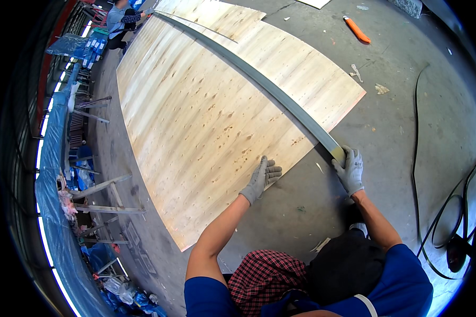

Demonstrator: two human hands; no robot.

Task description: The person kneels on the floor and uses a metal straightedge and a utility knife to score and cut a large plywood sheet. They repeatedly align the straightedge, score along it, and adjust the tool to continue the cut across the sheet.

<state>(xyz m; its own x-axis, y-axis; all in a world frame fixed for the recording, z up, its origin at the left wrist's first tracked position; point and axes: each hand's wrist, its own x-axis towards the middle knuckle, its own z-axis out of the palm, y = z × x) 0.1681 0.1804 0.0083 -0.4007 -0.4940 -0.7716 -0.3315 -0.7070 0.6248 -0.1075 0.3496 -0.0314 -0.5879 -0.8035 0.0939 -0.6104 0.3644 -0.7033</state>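
Note:
A large pale plywood sheet point(211, 127) lies on the floor in front of me, with a long grey metal bar point(254, 75) stretched across it from far left to near right. My right hand point(350, 168), in a grey work glove, is closed around the bar's near end, which juts past the plywood's edge. My left hand point(261, 178), gloved alike, rests at the sheet's near edge with its fingers stretched out and nothing in them. At the bar's far end a co-worker point(122, 22) crouches with a hand on or close to it.
An orange-handled tool point(357, 30) lies on the concrete floor point(386, 121) beyond the plywood. A black cable point(416, 132) runs down the right side into loops. Blue sheeting point(63, 227) and trestle-like wooden supports point(108, 208) line the left. Wood scraps point(382, 89) dot the floor.

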